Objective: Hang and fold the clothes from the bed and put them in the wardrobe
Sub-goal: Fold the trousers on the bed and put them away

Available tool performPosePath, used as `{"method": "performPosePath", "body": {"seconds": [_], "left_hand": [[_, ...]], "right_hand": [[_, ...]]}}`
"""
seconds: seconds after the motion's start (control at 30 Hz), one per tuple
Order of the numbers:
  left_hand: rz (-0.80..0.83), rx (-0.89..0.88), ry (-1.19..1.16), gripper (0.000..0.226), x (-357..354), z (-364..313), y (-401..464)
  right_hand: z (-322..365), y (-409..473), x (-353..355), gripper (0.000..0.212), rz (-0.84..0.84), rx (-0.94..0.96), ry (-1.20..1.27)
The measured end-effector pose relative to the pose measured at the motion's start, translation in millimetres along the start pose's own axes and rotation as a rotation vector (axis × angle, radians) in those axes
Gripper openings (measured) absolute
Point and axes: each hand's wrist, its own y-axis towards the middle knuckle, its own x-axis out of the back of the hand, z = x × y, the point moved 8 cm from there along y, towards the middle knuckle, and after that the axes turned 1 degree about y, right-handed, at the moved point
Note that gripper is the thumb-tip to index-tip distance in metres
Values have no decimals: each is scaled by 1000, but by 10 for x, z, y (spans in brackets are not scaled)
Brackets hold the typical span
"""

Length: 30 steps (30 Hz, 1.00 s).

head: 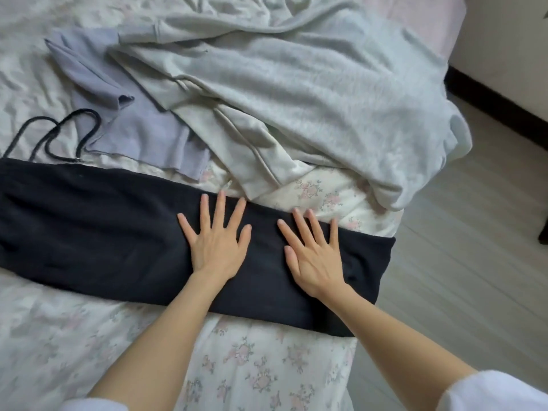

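Both hands — left hand [218,235], right hand [312,256] — press flat, fingers spread, on the long black fabric trousers [103,226]; their length runs along the floral-sheeted bed's [261,366] near edge, the right hand nearer the hem.

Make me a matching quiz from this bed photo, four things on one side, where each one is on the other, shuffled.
Things:
1. black trousers
2. lilac garment
3. grey sweatshirt
4. black drawstring

Places:
A. heaped toward the bed's far right
B. looped on the sheet, far left
C. flat under both open hands
D. partly tucked under the grey one

Pairs: 1-C, 2-D, 3-A, 4-B
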Motion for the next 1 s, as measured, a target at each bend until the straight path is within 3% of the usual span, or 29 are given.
{"method": "performPosePath", "body": {"seconds": [0.1,0.2,0.33,0.43,0.53,0.63,0.7,0.83,0.93,1.0], "left_hand": [[17,89,-15,56,-9,96,125],[-5,135,-30,58,-13,16,101],[-69,-16,-74,61,-63,-426,-284],[-27,-214,-80,57,-177,-955,-723],[4,-285,-69,55,-275,-1247,-897],[-10,-295,-34,53,-286,-1252,-823],[-17,-251,-32,54,-271,-1114,-752],[-8,-84,-49,58,-238,-662,-622],[39,29,-57,58,-213,-323,-659],[84,124,-77,58,-218,-87,-723]], "right_hand": [[-558,-109,-32,53,-20,-242,51],[-1125,-515,-248,51,58,-622,296],[-1221,-1103,-459,52,108,-878,669],[-1094,-1234,-361,54,31,-818,612],[-791,-1047,-94,58,-48,-507,516],[-514,-910,-129,56,42,-192,392],[-601,-921,-250,53,137,-248,347],[-837,-989,-346,50,266,-537,466],[-799,-951,-104,55,181,-687,515],[-606,-837,73,56,125,-627,456]]}}
